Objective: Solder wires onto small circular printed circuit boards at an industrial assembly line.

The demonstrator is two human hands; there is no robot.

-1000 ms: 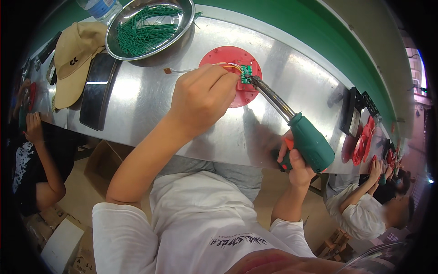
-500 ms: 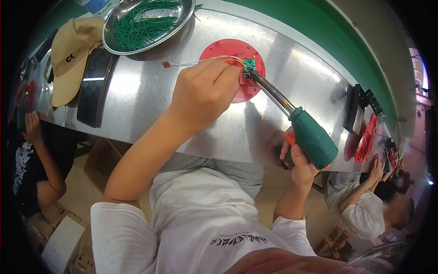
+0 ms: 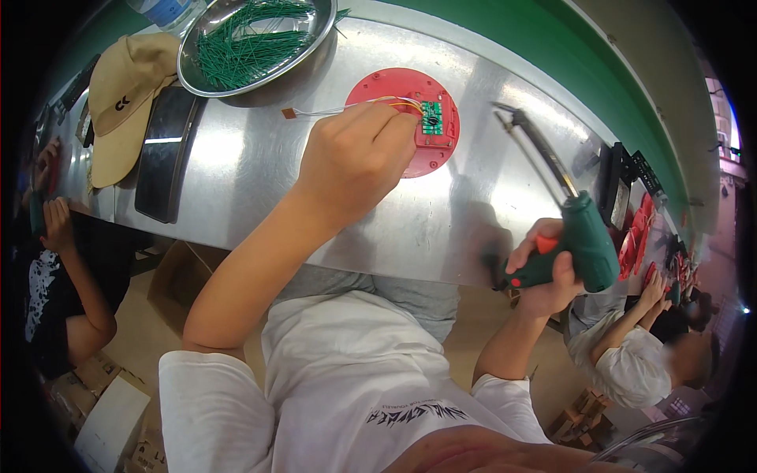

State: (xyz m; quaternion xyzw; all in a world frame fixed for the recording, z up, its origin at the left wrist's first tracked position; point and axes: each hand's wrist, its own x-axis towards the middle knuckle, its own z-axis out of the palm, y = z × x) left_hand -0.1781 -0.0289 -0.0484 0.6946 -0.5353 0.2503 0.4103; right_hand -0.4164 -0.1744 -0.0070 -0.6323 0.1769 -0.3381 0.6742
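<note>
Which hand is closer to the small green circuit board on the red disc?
Left. The left hand rests right beside the green circuit board; the right hand is off the table edge, gripping the green electric screwdriver.

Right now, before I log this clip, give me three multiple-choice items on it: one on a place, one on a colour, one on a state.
1. Where is the small green circuit board?
A. on the red disc
B. in the metal bowl
C. under the cap

2. What colour are the thin wires in the bowl?
A. red
B. green
C. white

3. Where is the tip of the glue gun?
A. touching the board
B. lying on the table
C. lifted clear of the disc

Answers: 1 A, the board sits on the disc by the left hand. 2 B, green strands fill it. 3 C, the right hand holds it off to the side.
</note>
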